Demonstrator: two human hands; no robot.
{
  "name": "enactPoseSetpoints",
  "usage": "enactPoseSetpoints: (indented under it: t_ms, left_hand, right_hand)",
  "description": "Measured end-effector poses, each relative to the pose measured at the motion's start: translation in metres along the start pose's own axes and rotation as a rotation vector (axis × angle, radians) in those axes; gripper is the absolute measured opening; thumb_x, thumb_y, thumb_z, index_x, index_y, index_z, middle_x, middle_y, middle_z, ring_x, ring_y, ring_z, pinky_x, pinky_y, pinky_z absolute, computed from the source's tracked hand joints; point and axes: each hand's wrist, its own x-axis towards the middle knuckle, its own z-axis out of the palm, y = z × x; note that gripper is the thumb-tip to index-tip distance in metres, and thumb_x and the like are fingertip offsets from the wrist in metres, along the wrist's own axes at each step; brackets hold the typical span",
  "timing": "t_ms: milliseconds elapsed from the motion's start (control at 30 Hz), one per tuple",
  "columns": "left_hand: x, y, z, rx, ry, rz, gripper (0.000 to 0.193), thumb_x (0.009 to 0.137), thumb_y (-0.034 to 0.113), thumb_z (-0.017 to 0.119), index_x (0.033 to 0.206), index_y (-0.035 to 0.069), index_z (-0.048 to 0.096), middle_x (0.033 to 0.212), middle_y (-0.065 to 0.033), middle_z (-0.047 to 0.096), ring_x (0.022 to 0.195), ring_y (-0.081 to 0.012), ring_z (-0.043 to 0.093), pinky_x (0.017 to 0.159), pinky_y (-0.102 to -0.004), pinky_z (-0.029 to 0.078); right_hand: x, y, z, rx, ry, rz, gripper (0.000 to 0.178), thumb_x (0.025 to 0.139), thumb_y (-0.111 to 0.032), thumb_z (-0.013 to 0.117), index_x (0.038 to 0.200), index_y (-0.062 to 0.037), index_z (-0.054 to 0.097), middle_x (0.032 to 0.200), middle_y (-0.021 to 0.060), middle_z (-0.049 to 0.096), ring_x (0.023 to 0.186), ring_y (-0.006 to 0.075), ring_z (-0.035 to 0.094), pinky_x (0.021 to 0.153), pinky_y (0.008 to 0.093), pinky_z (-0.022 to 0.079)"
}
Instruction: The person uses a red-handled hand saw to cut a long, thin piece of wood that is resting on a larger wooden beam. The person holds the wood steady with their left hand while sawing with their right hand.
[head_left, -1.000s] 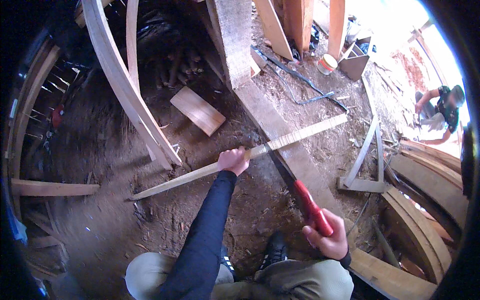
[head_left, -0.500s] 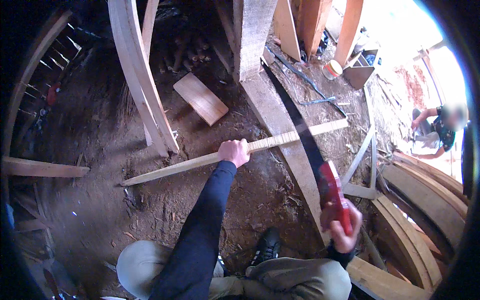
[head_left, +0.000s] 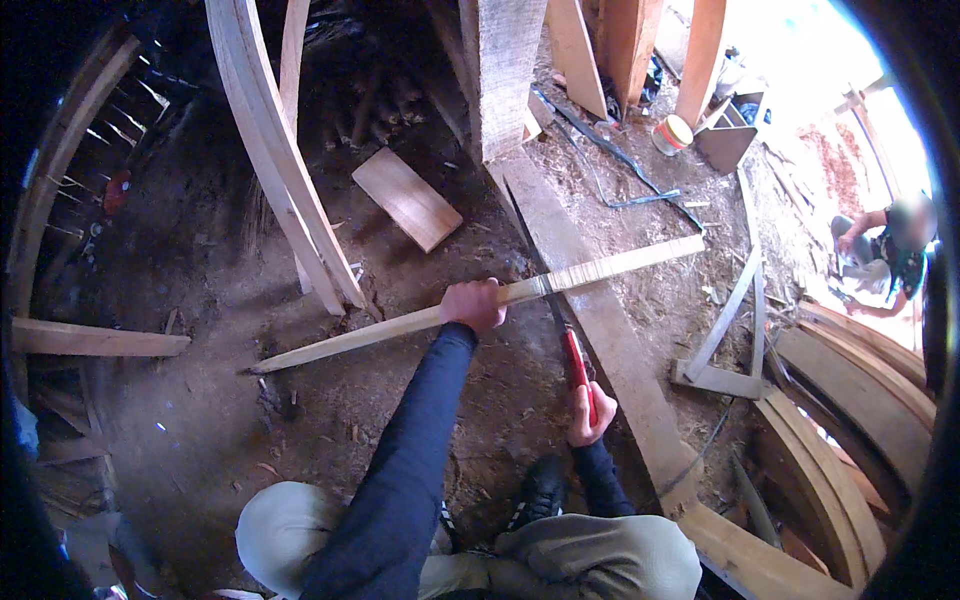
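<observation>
The right hand (head_left: 590, 415), closed around the red-handled handsaw (head_left: 572, 355), has swung its blade from beside the long pale wooden strip (head_left: 480, 302) onto it, just right of the left hand (head_left: 473, 304) clamping that strip, so sawing looks underway.

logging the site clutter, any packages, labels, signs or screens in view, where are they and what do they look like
No labels, signs or screens can be made out.
Round container: on the ground at upper right, beside the planks; pale cylinder with an orange-tan top, possibly a tin or tub.
Open box: just right of that container; grey-brown, angular, open side showing a dark inside.
</observation>
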Motion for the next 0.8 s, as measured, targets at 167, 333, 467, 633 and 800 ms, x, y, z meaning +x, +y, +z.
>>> enactPoseSetpoints:
  t_ms: [167, 333, 467, 633, 800]
  left_hand:
    - [-0.001, 0.001, 0.002, 0.013, 0.0, 0.009, 0.029, 0.076, 0.04, 0.064, 0.086, 0.013, 0.061, 0.073, -0.0132, 0.067, 0.067, -0.0334, 0.067, 0.061, -0.0478, 0.054]
    - [0.0, 0.001, 0.001, 0.047, -0.016, -0.022, 0.029, 0.075, 0.04, 0.064, 0.086, 0.014, 0.061, 0.072, -0.0126, 0.067, 0.067, -0.0329, 0.067, 0.061, -0.0477, 0.054]
    - [0.0, -0.003, 0.003, 0.001, 0.022, 0.006, 0.028, 0.074, 0.04, 0.065, 0.084, 0.015, 0.061, 0.071, -0.0119, 0.067, 0.066, -0.0326, 0.067, 0.06, -0.047, 0.054]
    - [0.0, 0.005, 0.0, 0.021, 0.007, -0.023, 0.027, 0.074, 0.041, 0.065, 0.082, 0.015, 0.061, 0.07, -0.0116, 0.066, 0.065, -0.0322, 0.067, 0.058, -0.0463, 0.054]
    - [0.004, -0.003, 0.008, 0.08, -0.021, -0.038, 0.03, 0.074, 0.041, 0.067, 0.086, 0.014, 0.062, 0.074, -0.0107, 0.068, 0.067, -0.0297, 0.068, 0.061, -0.0436, 0.055]
  right_hand:
    - [-0.011, 0.001, 0.006, 0.034, 0.025, 0.017, 0.028, 0.088, -0.016, 0.055, 0.066, -0.0026, 0.047, 0.05, 0.004, 0.035, 0.042, 0.0133, 0.036, 0.044, 0.0303, 0.027]
    - [0.01, 0.005, 0.008, 0.02, -0.033, 0.051, 0.029, 0.089, -0.018, 0.055, 0.066, -0.0029, 0.045, 0.051, 0.0033, 0.034, 0.043, 0.0119, 0.035, 0.044, 0.0301, 0.025]
    - [0.004, -0.007, 0.005, 0.053, -0.004, 0.032, 0.027, 0.089, -0.019, 0.055, 0.069, -0.0013, 0.051, 0.051, 0.0031, 0.037, 0.043, 0.011, 0.038, 0.044, 0.0286, 0.027]
    - [0.004, -0.004, 0.008, 0.02, -0.039, 0.112, 0.036, 0.092, -0.025, 0.051, 0.067, 0.0, 0.051, 0.052, 0.0008, 0.043, 0.045, 0.0088, 0.04, 0.045, 0.0276, 0.031]
    - [-0.012, -0.007, 0.01, -0.043, -0.081, 0.032, 0.031, 0.091, -0.026, 0.053, 0.071, -0.0014, 0.053, 0.053, 0.0034, 0.041, 0.047, 0.0118, 0.042, 0.046, 0.0285, 0.032]
